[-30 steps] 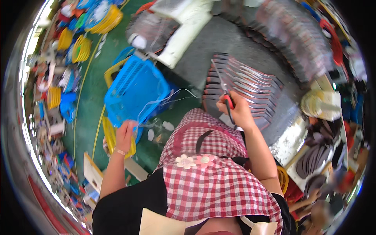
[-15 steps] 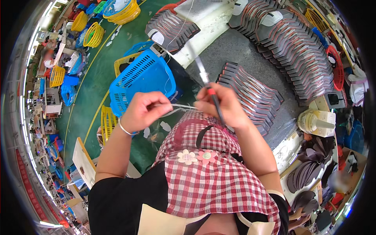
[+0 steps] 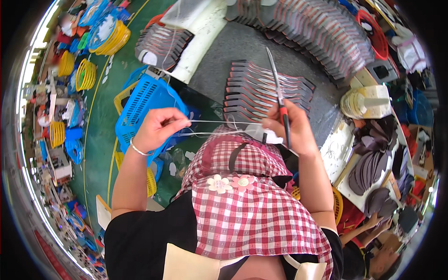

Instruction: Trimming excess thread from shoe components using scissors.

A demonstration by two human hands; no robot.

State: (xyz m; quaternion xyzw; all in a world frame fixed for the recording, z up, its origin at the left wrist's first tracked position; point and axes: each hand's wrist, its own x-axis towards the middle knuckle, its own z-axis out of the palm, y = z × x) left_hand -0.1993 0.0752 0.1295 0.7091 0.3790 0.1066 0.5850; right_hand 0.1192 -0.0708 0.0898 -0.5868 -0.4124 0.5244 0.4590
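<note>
My left hand (image 3: pixel 158 128) pinches the left ends of thin white strings (image 3: pixel 219 122) that stretch taut across to my right hand (image 3: pixel 291 128). The right hand grips the other ends together with red-handled scissors (image 3: pixel 280 105), whose long metal blades point up and away over a fanned stack of dark flat pieces (image 3: pixel 266 88) on the grey table (image 3: pixel 233 51). Both hands are raised above my red-and-white checked apron (image 3: pixel 247 196).
A blue plastic basket (image 3: pixel 144 105) stands on the green floor at my left, over yellow baskets. More fanned stacks of dark pieces (image 3: pixel 322 32) line the table's far side. A white spool holder (image 3: pixel 366 100) sits at right. Another person (image 3: pixel 373 242) works at lower right.
My hands have drawn apart, pulling the strings taut between them. The scissors have swung upright in my right hand, blades now pointing over the dark stack.
</note>
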